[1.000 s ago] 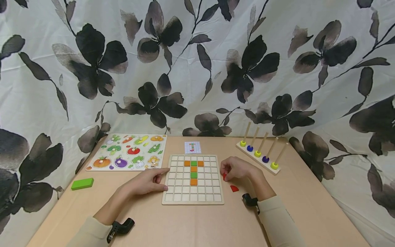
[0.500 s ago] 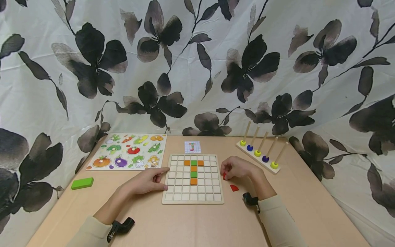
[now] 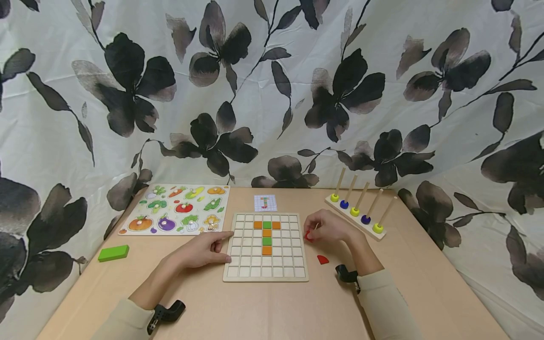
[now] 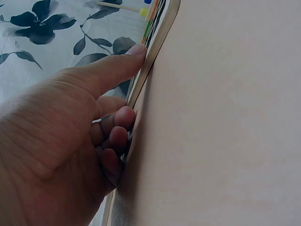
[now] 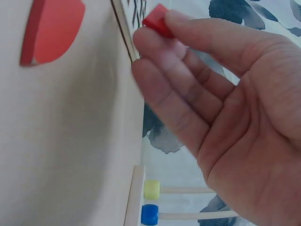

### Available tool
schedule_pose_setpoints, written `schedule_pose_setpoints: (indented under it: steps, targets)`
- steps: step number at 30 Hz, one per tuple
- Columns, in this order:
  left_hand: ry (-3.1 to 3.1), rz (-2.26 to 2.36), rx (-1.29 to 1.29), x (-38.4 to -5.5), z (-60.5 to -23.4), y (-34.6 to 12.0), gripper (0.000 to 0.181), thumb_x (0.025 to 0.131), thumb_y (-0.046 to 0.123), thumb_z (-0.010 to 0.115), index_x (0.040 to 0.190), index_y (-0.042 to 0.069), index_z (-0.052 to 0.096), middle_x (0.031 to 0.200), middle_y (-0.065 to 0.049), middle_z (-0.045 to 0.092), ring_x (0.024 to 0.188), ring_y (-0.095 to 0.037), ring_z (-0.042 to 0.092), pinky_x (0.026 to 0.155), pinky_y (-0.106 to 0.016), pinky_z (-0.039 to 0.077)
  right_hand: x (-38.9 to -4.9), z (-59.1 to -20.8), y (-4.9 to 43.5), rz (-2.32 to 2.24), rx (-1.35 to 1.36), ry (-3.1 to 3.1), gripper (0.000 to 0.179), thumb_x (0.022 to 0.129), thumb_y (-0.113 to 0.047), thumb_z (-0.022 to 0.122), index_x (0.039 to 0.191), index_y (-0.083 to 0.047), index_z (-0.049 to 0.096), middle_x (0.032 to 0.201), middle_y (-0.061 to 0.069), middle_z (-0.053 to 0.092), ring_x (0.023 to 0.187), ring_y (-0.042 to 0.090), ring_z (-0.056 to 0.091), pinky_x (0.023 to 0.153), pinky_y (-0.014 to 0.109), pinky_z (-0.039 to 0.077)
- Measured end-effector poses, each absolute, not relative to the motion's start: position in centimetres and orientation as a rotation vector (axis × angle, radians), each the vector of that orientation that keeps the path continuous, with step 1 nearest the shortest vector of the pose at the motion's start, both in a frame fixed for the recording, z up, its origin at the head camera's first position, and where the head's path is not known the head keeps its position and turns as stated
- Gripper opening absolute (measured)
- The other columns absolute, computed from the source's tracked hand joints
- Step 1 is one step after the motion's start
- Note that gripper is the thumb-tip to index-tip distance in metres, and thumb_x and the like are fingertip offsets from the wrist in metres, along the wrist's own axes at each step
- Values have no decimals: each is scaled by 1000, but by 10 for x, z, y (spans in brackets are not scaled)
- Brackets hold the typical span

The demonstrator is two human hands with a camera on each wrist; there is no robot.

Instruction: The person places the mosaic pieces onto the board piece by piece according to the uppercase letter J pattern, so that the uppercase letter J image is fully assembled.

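Note:
My left hand (image 3: 197,252) touches the left edge of a wooden grid board (image 3: 286,271) with thumb and index fingertips; its other fingers curl beside that edge, as the left wrist view shows. Orange and green squares (image 3: 267,233) form a T shape on the board. To the board's right, my right hand (image 3: 333,226) pinches a small red piece (image 5: 157,20) between thumb and fingers; most of the piece is hidden by the fingertips. A flat red piece with a curved side (image 3: 323,259) lies on the table below that hand.
At the back, a small pattern card (image 3: 265,203) lies behind the board. A vegetable puzzle board (image 3: 174,208) and a green block (image 3: 113,253) are on the left. A peg stand (image 3: 376,233) with yellow and blue beads stands at right.
My right hand has lifted slightly and shifted, with the red piece held in its fingertips. The left hand and the board have stayed put.

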State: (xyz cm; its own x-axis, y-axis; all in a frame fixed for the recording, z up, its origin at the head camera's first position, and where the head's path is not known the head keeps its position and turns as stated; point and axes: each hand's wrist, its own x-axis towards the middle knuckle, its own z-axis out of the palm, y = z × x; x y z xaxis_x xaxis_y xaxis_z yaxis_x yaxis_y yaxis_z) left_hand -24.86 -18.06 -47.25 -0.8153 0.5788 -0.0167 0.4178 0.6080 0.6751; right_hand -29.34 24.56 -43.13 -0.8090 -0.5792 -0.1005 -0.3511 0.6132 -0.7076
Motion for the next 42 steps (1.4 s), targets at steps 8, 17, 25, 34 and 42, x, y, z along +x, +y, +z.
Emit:
schedule_pose_setpoints:
  steps: [8, 17, 25, 34, 42]
  targets:
    - [2602, 1003, 806, -248, -472, -181, 79, 90, 40, 82, 154, 7, 50, 79, 4, 50, 69, -7, 43, 63, -22, 36, -293, -429, 238, -1113, -821, 2494, 8, 91, -9, 79, 98, -13, 81, 92, 1, 76, 81, 18, 65, 71, 27, 56]
    - [2608, 994, 818, -248, -472, -180, 79, 90, 38, 82, 154, 6, 50, 78, 5, 50, 68, -5, 42, 63, -22, 36, -288, -428, 222, -1165, -868, 2436, 13, 90, -13, 82, 102, -11, 82, 96, 3, 77, 84, 19, 66, 72, 25, 57]
    - [2610, 988, 807, -248, -473, -180, 79, 90, 40, 82, 154, 8, 50, 78, 5, 50, 68, -6, 43, 63, -22, 36, -284, -427, 210, -1135, -860, 2426, 17, 89, -12, 82, 106, -10, 82, 96, 2, 77, 84, 18, 65, 75, 24, 55]
    - [2606, 996, 800, -248, -473, -180, 78, 90, 39, 82, 154, 8, 50, 79, 5, 50, 69, -6, 43, 63, -22, 36, -279, -429, 191, -1117, -852, 2382, 15, 90, -9, 81, 104, -16, 82, 96, -1, 77, 83, 16, 67, 81, 24, 55]
    - [2603, 1003, 807, -248, -471, -180, 79, 90, 38, 82, 154, 6, 50, 78, 4, 49, 68, -6, 42, 62, -22, 35, -277, -433, 177, -1111, -919, 2378, 16, 88, -9, 83, 103, -15, 83, 94, -2, 78, 80, 14, 67, 78, 24, 56]
